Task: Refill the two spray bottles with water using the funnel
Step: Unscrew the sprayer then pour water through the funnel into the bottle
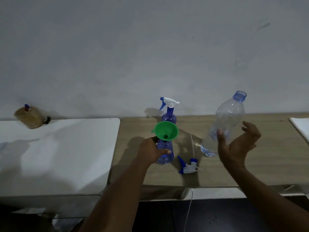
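— Wood-grain table (pixel 250 164) against a bare grey wall (pixel 150 47): where does the bottle being filled stand?

— Toward its left end, upright. The near spray bottle (pixel 164 154) is blue see-through plastic with its head off and the green funnel (pixel 165 130) seated in its neck. The person's left hand (pixel 151 150) grips it round the shoulder, just under the funnel, fingers curled about the body.

— A sensible hold?

— Probably. Thin plastic like that is likely light, and top-heavy with a funnel on, so a high grip should guard against tipping. A hard squeeze would dent the wall. How much water it holds cannot be read.

— And the source?

— The clear water bottle (pixel 229 114) is to the right, uncapped and leaning, mouth uppermost, its base at or just above the tabletop. It looks mostly empty, so light, crinkly and easy to crush. The right hand (pixel 237 148) is spread beside its lower half, thumb in front of the plastic, fingers apart behind. Whether it touches cannot be told. Taking it round the middle would suit a pour.

— What else?

— The loose trigger head (pixel 189 166) lies on its side to the right of the near bottle. The second spray bottle (pixel 169 114) stands behind the funnel by the wall, head on. A white table (pixel 58 156) adjoins on the left, with a brownish container (pixel 30 117) at its back.
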The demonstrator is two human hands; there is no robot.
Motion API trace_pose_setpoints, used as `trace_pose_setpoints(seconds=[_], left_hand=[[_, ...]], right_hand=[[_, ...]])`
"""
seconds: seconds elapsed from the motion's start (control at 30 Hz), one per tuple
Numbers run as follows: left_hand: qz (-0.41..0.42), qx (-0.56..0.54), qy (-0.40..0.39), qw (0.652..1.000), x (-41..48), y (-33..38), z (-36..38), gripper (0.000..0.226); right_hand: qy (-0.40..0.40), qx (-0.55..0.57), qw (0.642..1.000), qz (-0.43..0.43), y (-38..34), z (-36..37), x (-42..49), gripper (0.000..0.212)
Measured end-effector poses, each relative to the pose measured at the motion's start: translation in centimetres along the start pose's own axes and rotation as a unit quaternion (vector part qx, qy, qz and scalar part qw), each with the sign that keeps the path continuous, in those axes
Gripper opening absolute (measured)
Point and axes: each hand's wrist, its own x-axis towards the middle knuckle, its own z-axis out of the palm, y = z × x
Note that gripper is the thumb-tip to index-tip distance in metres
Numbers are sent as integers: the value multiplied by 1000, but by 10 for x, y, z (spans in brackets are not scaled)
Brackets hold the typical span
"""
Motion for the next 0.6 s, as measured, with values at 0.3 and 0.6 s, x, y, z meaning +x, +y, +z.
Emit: trace_pose_setpoints(seconds=[0.3, 0.6], left_hand=[[-8, 1, 29, 1000, 0, 2, 0, 48], [56, 16, -15, 998, 0, 0, -1, 46]], right_hand=[[-308, -94, 895, -308, -139, 45, 25, 78], [-588, -309, 678, -315, -144, 99, 42, 91]])
